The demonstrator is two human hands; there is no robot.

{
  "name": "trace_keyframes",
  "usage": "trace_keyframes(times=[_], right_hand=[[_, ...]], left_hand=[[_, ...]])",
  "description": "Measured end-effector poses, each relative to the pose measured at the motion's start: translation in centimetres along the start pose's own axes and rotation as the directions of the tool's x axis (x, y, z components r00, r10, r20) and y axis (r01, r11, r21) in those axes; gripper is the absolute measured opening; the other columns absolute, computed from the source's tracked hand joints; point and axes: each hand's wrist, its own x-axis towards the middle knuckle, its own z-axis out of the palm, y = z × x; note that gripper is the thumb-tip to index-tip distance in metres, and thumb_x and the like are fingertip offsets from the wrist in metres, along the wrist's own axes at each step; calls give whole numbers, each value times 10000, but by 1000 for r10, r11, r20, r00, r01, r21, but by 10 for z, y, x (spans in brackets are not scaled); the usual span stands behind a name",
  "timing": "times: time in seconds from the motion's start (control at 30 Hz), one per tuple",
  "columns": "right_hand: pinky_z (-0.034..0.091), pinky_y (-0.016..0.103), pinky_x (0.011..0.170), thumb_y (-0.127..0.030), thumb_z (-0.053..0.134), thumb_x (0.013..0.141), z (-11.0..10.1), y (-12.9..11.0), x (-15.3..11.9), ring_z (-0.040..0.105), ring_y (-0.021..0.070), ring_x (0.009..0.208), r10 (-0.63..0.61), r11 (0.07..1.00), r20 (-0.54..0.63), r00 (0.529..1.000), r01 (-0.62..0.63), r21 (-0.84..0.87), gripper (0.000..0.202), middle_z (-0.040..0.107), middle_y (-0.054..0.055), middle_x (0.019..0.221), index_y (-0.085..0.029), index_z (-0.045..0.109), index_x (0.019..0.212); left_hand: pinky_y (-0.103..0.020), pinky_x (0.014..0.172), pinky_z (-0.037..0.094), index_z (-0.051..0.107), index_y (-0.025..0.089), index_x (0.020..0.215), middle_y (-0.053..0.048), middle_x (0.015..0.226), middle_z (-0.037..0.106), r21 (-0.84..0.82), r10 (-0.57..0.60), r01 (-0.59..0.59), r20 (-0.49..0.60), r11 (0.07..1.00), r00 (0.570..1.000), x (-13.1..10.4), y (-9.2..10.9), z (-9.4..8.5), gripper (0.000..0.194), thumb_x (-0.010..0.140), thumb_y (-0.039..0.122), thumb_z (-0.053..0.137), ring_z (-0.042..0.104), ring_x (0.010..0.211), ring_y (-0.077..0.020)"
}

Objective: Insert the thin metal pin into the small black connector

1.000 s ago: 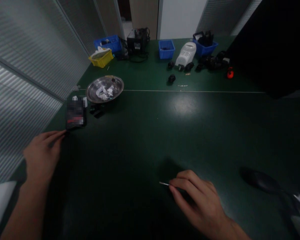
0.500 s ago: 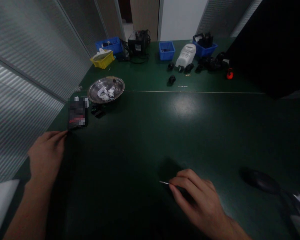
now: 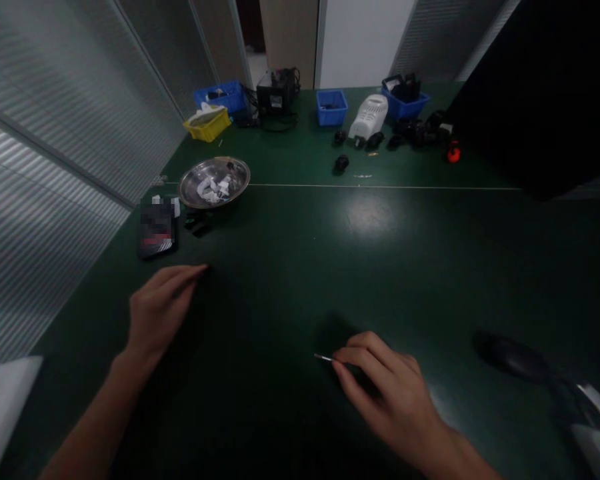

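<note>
My left hand (image 3: 163, 303) is over the green table at the left, thumb and fingers pinched together; whatever is between the tips is too small and dark to make out. My right hand (image 3: 387, 393) pinches a thin metal-tipped tool (image 3: 323, 357) low over the table, its tip pointing left. Most of the tool is hidden by the fingers. Behind my left hand lies a black package (image 3: 157, 228) with a red mark, and beside it are small black pieces (image 3: 198, 224).
A steel bowl (image 3: 214, 183) holds white scraps. Farther back are a yellow bin (image 3: 207, 127), blue bins (image 3: 331, 109), a black power box (image 3: 276, 92), a white device (image 3: 369, 117) and black parts. At right lies a dark rounded object (image 3: 513, 357).
My left hand has moved right, away from the black package. My right hand has shifted slightly left and up in view, still holding the tool.
</note>
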Motion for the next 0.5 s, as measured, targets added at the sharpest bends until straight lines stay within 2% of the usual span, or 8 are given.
trace_keyframes(times=[0.07,0.13,0.2,0.23,0.3,0.4,0.5], right_hand=[[493,232,613,-227,534,1025,0,0,0,680,124,742,16,1000,-4,1000,-16,12,165,688,31,906,-213,695,991],[498,240,637,-213,537,1022,0,1,-1,679,125,753,45,999,-24,999,-44,22,155,682,30,907,-211,689,988],[502,247,662,-208,540,1020,1,2,-2,682,129,774,74,997,-41,996,-74,22,149,677,30,911,-210,684,984],[499,249,664,-210,543,1019,1,2,-2,683,131,784,83,996,-39,996,-83,17,145,675,30,916,-212,683,983],[487,248,653,-218,547,1020,2,3,-2,681,130,788,89,996,-13,996,-89,3,139,671,26,925,-219,682,990],[465,245,626,-227,541,1028,5,4,-2,666,121,752,78,997,22,997,-78,-23,141,661,19,921,-224,681,1008],[447,251,607,-246,527,1039,8,5,-2,648,120,714,69,995,51,996,-66,-75,159,656,19,922,-225,683,1024]], left_hand=[[-349,933,569,675,263,1281,-54,1227,691,-263,194,-174,49,949,980,-4,49,15,313,995,201,564,673,1085,-195],[-328,939,570,628,269,1350,-56,1195,699,-476,382,-306,69,824,922,-10,93,28,391,998,127,536,661,1105,-179],[-323,927,575,593,247,1389,-71,1158,703,-573,495,-361,92,736,864,-17,121,37,424,1001,97,511,656,1090,-177],[-318,915,577,585,238,1392,-77,1149,699,-591,514,-362,105,721,851,-20,128,40,422,1003,95,505,656,1074,-175],[-302,893,579,586,235,1377,-83,1158,681,-598,491,-323,138,734,860,-24,132,43,400,1010,102,501,655,1049,-166],[-283,893,575,589,242,1351,-79,1176,661,-621,438,-242,184,746,880,-24,127,43,362,1015,126,516,651,1047,-155],[-290,922,568,586,242,1352,-79,1202,652,-670,432,-179,232,720,871,-21,125,39,358,1006,155,559,639,1082,-159]])
